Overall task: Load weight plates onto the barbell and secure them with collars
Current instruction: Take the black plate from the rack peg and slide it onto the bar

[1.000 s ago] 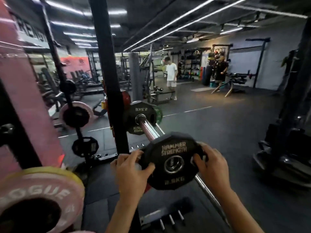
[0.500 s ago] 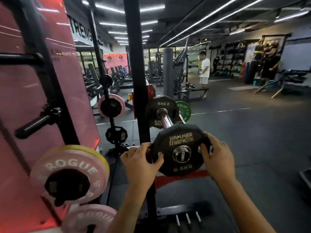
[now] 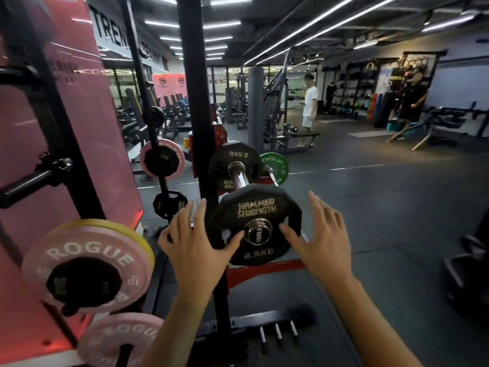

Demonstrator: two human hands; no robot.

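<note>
While both hands, left hand [image 3: 194,242] and right hand [image 3: 321,234], spread beside the 2.5KG plate [image 3: 254,223], a rack upright [image 3: 201,128] stands between.

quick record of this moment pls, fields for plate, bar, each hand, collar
plate: black 2.5 kg Hammer Strength plate sits on the near end of the barbell sleeve
bar: another 2.5 kg plate further along it
left hand: fingers straight, thumb on the plate's face
right hand: fingers spread, thumb on the plate's face
collar: none visible on the sleeve
</note>
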